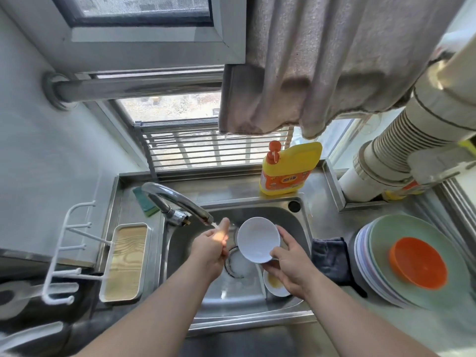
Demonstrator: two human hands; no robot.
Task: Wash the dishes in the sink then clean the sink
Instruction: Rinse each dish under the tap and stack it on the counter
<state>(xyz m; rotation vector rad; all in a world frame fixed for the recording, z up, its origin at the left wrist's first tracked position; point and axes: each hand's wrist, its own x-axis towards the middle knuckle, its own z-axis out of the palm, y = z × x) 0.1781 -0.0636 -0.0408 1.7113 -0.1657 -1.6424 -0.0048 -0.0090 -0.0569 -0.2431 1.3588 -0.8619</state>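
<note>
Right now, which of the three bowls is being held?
The white bowl, in the right hand over the sink. The orange bowl sits on stacked plates; the dirty bowl lies below.

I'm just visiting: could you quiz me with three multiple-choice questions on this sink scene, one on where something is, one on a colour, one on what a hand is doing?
1. Where does the yellow detergent bottle stand?
A. behind the sink
B. inside the sink
C. on the plates

2. What colour is the bowl on the stacked plates?
A. blue
B. orange
C. black

3. What is the right hand doing?
A. hanging idle
B. turning the tap
C. holding a white bowl

Key: 1 A, the detergent bottle stands on the ledge behind the sink. 2 B, the orange bowl tops the stacked plates. 3 C, the right hand grips the white bowl.
</note>
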